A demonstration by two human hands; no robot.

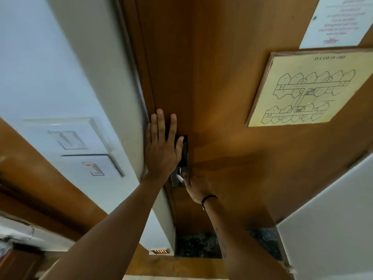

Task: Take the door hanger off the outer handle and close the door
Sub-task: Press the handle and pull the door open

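Observation:
The brown wooden door (pixel 222 118) fills the middle of the view, seen from its inner side, with its left edge against the pale frame (pixel 113 98). My left hand (pixel 161 146) lies flat on the door at that edge, fingers spread, partly covering the dark lock plate (pixel 184 156). Just below, my right hand (pixel 196 187) is closed over the silver inner handle (pixel 180 178), of which only the tip shows. A black band sits on that wrist. No door hanger is in view, and the outer handle is hidden behind the door.
A yellowed fire escape plan (pixel 306 87) and a white notice (pixel 339 19) hang on the door at the right. Light switches (pixel 80 146) sit on the wall to the left. Dark stone floor (pixel 197 245) shows at the door's foot, and a white surface (pixel 333 219) stands at the right.

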